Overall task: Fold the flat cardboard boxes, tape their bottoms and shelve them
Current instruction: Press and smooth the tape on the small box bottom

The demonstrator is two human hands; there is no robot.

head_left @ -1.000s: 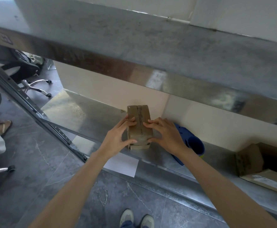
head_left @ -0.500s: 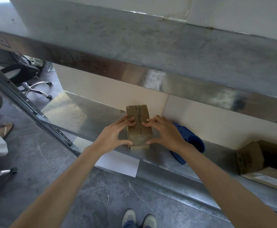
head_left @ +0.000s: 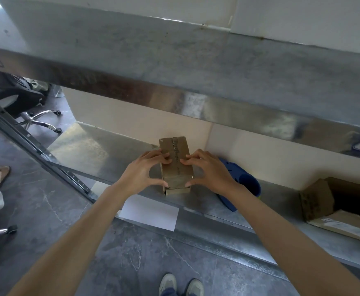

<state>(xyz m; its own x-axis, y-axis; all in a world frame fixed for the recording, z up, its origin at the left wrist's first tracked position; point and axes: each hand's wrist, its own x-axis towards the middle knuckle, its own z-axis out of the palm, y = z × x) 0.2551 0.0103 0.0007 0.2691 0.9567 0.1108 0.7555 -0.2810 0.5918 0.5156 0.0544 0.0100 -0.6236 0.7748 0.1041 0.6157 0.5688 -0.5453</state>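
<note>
Far left: chair [head_left: 31,107] on the floor, outside the rack. A slanted upright [head_left: 36,150] bounds the lower shelf [head_left: 102,154] on that side.

Left hand [head_left: 141,174]: fingers curled over the top of the box [head_left: 175,165], thumb low on its near end face. It grips the box from the left.

Box: small, folded up, seam with printed tape running along the top. It sits on the shelf near the front edge, with its long axis pointing at the back wall. A flap edge shows under the near end; cannot tell if the bottom is taped.

Right hand [head_left: 209,171]: mirrors the left, with fingers bent over the top and thumb on the near end. It holds the box from the right.

Judgement: the grip by 2 hands keeps the box square while it is seated. This is the shelving step for this box, nearly done, with only the release left.

Clog [head_left: 247,184]: blue, lies on the shelf just beyond the right wrist, apart from the box. Any drift right would crowd it.

Far right: 1 open carton [head_left: 335,208] on the same shelf, well apart.
</note>
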